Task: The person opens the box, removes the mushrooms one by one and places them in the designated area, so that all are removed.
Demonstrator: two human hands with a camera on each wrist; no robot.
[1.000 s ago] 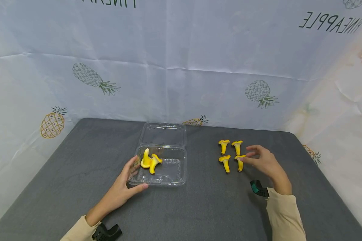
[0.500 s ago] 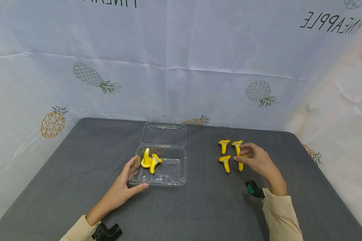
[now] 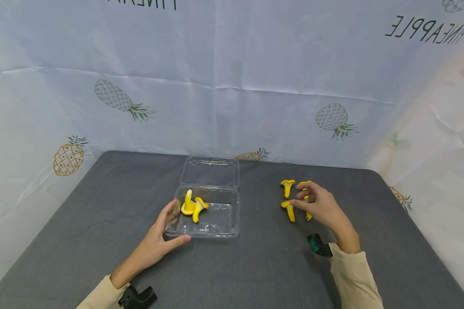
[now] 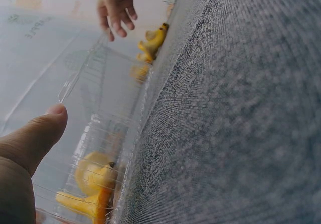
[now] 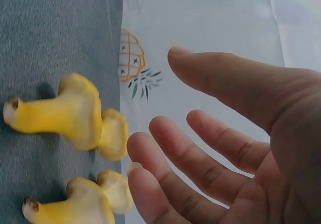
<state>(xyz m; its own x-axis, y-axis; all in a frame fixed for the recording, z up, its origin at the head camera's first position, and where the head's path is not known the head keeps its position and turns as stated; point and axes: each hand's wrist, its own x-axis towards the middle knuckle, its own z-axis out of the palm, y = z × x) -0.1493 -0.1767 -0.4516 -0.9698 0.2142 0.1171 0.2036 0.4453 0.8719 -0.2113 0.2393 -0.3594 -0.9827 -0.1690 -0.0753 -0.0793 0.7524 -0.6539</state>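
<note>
Four yellow, trumpet-shaped mushrooms (image 3: 288, 187) lie on the dark grey table (image 3: 263, 262); the right hand (image 3: 320, 207) hovers above them, fingers parted, holding nothing. Two more such mushrooms (image 3: 198, 210) lie inside the clear plastic hinged container (image 3: 237, 216), which the left hand (image 3: 158, 238) touches with extended thumb and fingers.

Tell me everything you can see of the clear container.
The clear clamshell container, glossy and seemingly plastic, sits upright on the dark grey table. Its ribbed base joins, along the far edge, a lid folded open and back. Two yellow mushrooms lie in the base's left half. The left hand frames its near-left corner: fingers along the left wall, thumb at the near edge.
</note>
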